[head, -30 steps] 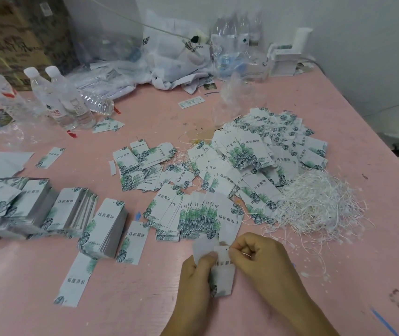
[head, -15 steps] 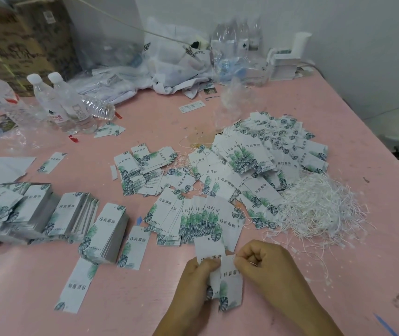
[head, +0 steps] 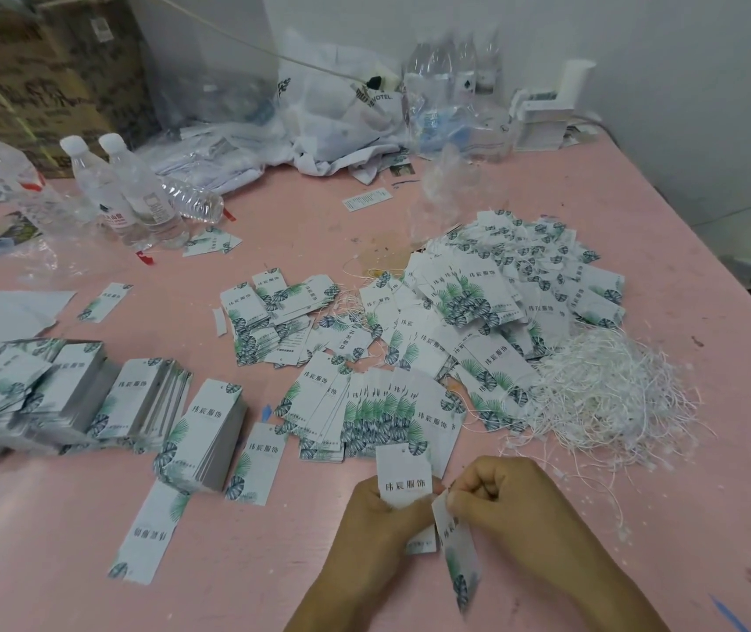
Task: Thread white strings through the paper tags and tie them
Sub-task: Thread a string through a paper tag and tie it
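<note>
At six o'clock on the pink counter [head: 638, 248], the left hand [head: 376, 517] pinches a white paper tag with green leaves [head: 403, 478] upright while the right hand [head: 508, 499] fingers [head: 469, 483] clamp a second leafy tag [head: 458, 556], probably to line up their holes for a string from the tangled white string pile [head: 606, 394] at two o'clock.

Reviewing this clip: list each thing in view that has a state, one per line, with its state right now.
left hand: grips an upright tag.
right hand: pinches a second tag at its top.
upright tag: held, printed face up.
second tag: hanging down, tilted.
white strings: loose tangled heap on the table.
tag stacks: neat, unstrung.
pile of tags: scattered, strings among them.
water bottles: capped, two upright, one lying.
</note>
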